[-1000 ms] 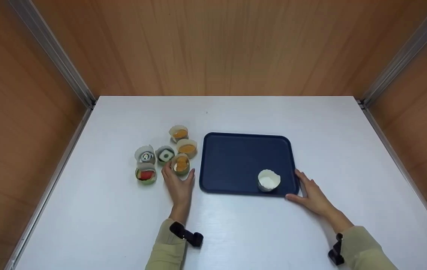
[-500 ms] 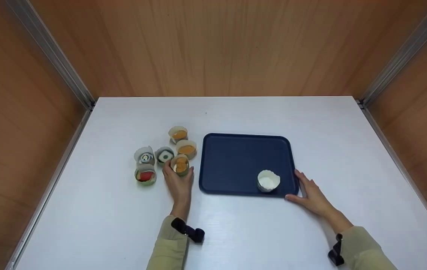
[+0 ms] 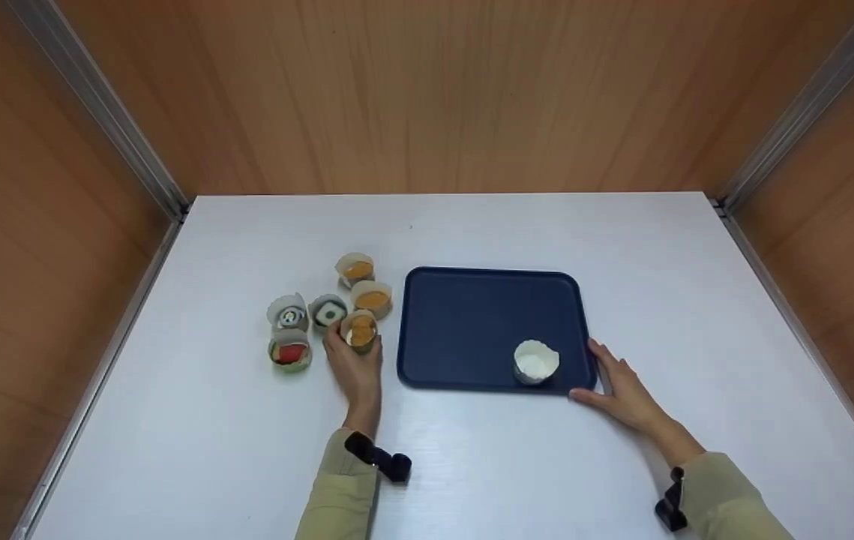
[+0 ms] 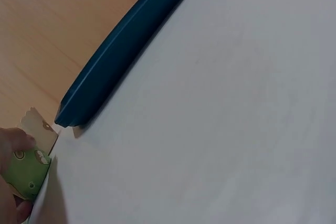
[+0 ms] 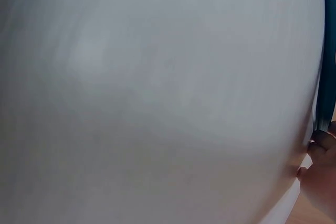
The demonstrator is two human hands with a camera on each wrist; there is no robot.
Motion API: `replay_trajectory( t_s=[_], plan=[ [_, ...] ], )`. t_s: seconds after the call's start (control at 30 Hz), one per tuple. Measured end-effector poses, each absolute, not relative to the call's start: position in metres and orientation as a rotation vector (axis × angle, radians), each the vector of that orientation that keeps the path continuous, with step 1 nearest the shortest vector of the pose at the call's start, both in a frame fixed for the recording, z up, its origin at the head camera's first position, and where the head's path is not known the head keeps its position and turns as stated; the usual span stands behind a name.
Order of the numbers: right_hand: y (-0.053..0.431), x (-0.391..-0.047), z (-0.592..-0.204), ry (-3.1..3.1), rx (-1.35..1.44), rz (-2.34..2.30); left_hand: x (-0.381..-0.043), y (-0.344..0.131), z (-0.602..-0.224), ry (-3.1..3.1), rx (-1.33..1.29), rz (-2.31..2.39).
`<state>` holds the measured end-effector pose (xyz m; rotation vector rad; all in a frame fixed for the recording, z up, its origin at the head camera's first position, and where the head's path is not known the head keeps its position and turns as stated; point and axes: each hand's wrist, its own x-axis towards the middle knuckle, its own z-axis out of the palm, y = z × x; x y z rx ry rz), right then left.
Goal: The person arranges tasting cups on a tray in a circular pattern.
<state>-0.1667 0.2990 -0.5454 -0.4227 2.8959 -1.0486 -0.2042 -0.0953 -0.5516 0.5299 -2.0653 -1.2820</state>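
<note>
My left hand (image 3: 356,376) holds a green paper cupcake cup (image 3: 361,331) with an orange filling between thumb and fingers. In the left wrist view, the cup's green side (image 4: 27,176) has a cartoon face, and the thumb presses against it. My right hand (image 3: 627,397) touches the near right corner of the dark blue tray (image 3: 471,322), fingers along its right side and thumb at the front edge. Inside the tray, near that corner, stands a white cup (image 3: 536,363); what it holds is hard to tell. The right wrist view catches only part of the right hand (image 5: 323,177) beside the tray's edge.
Left of the tray stand two cups with orange fillings (image 3: 371,299) (image 3: 356,268), a cup with a white square piece (image 3: 330,312), a cup with a patterned round piece (image 3: 290,315) and a cup with a red filling (image 3: 291,352). Wooden panels (image 3: 427,97) enclose the white table.
My left thumb has closed in on the green cup, and the fingers now grip it. The cup has barely moved. My right hand and the tray stay in place.
</note>
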Motion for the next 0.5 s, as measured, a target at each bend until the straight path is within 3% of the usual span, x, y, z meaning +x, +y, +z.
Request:
replay_trajectory(
  t_s=[0.5],
  plan=[
    [0.2979,-0.1678,-0.5459,2.887,-0.417,-1.051,-0.2020,-0.0996,-0.5539,-2.026,0.487,-1.287]
  ],
)
